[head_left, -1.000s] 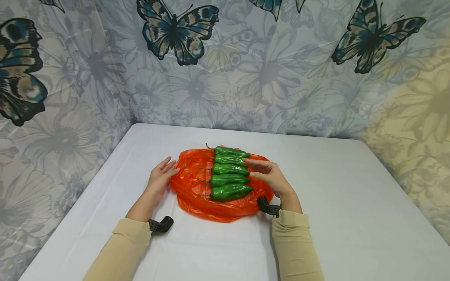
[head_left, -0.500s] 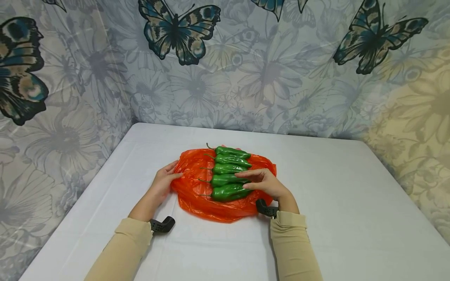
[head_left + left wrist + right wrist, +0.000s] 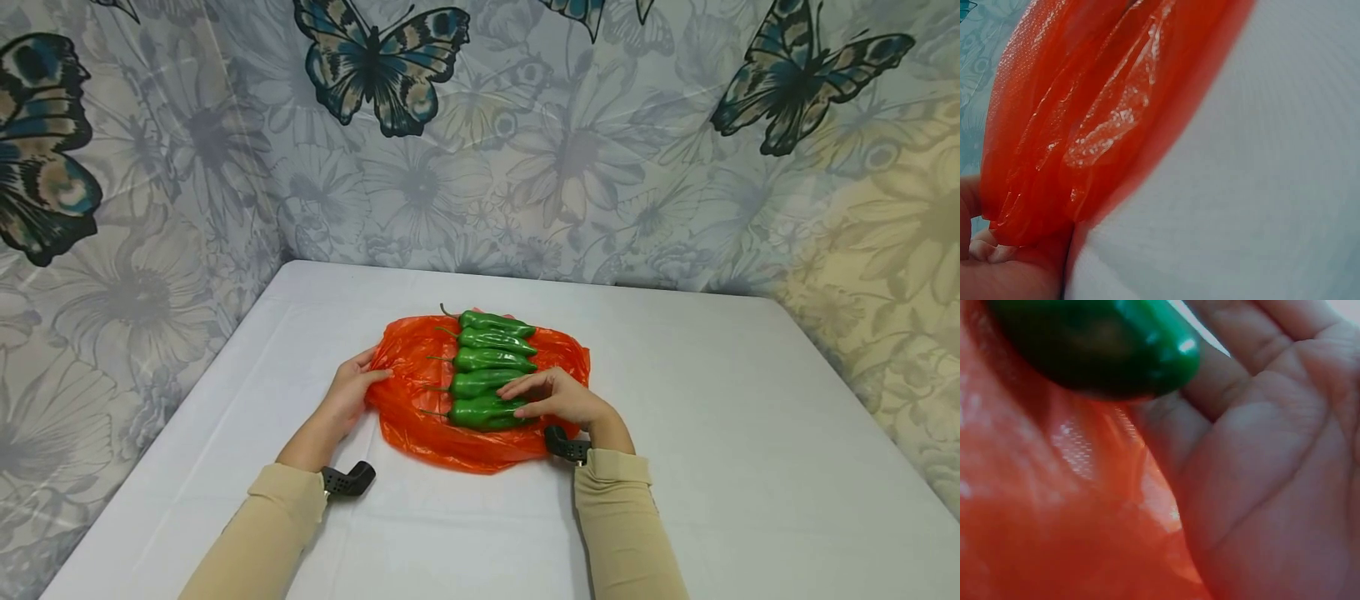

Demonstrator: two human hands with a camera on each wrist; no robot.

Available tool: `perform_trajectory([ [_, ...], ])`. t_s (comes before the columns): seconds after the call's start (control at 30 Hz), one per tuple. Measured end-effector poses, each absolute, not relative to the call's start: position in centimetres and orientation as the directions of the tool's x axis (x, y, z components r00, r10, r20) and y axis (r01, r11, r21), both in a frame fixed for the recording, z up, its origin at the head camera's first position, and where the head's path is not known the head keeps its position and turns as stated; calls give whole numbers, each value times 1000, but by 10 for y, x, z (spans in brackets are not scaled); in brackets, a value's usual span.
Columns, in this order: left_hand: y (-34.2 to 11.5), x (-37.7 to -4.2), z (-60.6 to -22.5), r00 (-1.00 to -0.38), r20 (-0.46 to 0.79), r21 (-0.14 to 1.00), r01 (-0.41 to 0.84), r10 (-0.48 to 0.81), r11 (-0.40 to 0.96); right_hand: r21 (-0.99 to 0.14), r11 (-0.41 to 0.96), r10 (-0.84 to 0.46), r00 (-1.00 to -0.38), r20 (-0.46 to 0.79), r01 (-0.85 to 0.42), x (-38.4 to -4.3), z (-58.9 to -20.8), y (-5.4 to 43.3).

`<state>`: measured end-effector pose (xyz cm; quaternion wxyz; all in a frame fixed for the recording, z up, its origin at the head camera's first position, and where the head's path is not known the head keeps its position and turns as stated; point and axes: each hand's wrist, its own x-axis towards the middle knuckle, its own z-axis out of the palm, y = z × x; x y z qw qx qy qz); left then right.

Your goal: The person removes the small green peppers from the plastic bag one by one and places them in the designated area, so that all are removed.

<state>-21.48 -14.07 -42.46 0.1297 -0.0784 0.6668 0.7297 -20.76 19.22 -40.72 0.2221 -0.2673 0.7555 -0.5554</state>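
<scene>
Several green peppers lie in a row on a crumpled red plastic bag [image 3: 412, 446], stems toward the left. My left hand [image 3: 347, 400] pinches the bag's left edge, thumb on top and the other fingers partly hidden behind the plastic; the left wrist view shows the bag's fold [image 3: 1041, 187] between thumb and fingers. At the near end of the row, my right hand [image 3: 562, 400] has its thumb and fingers curled about the nearest green pepper [image 3: 472, 414], covering its tip end. That pepper's rounded end [image 3: 1116, 350] shows beside the right palm in the right wrist view.
The bag lies on a table with a white cover [image 3: 720, 467]. Behind it and on the left stands a wall covering with flowers and butterflies [image 3: 378, 67]. A black wrist camera [image 3: 348, 479] sits on the left wrist, another [image 3: 566, 444] on the right.
My right hand has come down from the middle peppers to the nearest one, which has shifted slightly. The left hand has gone from touching the bag's edge to pinching it.
</scene>
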Motion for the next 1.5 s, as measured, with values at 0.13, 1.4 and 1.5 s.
perform_trajectory([
  [0.13, -140, -214, -424, -953, -292, 951, -298, 80, -79, -951, 273, -660, -748, -73, -148, -208, -410, 190],
  [1.4, -140, -214, -425, -954, -283, 954, -291, 95, -76, -944, 315, -663, -734, -146, -96, -204, -403, 193],
  [1.5, -141, -213, -426, -955, -279, 955, -287, 98, -77, -947, 310, -644, -752, -141, -88, -202, -397, 195],
])
